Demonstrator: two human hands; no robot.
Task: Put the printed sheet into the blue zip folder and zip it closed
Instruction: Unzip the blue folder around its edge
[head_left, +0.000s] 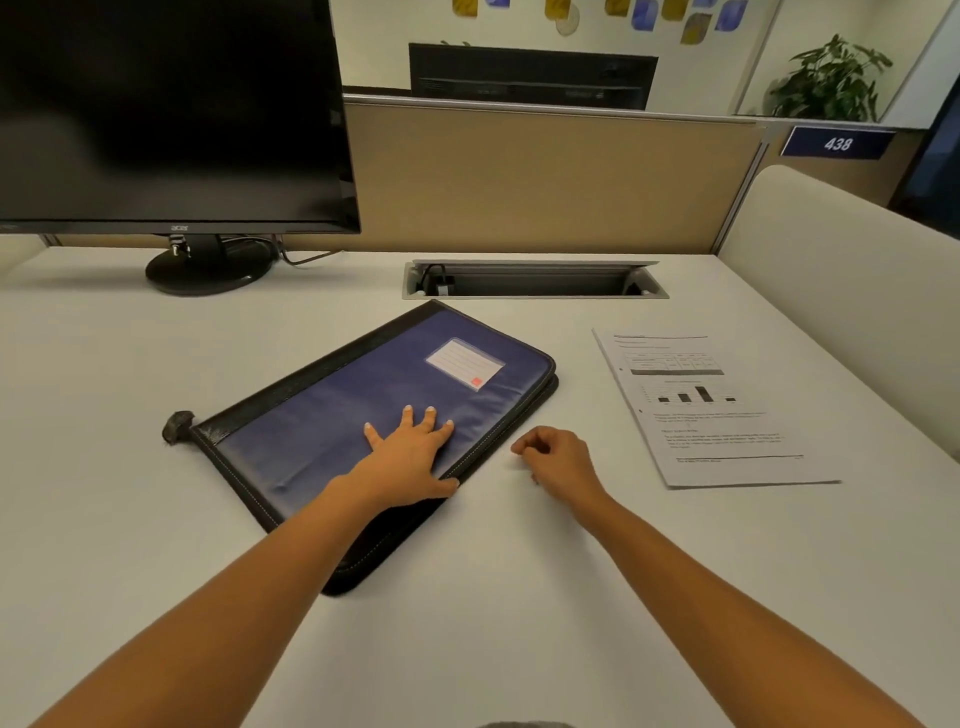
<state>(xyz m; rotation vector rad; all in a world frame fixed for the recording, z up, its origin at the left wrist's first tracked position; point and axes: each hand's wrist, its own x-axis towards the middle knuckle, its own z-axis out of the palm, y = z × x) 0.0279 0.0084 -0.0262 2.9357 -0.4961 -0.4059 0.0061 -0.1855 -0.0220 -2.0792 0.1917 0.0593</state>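
The blue zip folder (332, 405) lies flat and tilted on the white desk, black-edged, with a white label card on its far right part. My left hand (410, 452) rests flat on its near right part, fingers spread, thumb at the zip edge. My right hand (558, 457) hovers just right of that edge with fingers curled and pinched; whether it holds the zip pull is too small to tell. The printed sheet (711, 410), with a table and bar chart, lies flat to the right, apart from the folder.
A black monitor (166, 114) on a round stand (208, 270) stands at the back left. A cable slot (535, 280) is set into the desk behind the folder. A beige partition (545, 176) bounds the back and a curved side panel (841, 291) the right.
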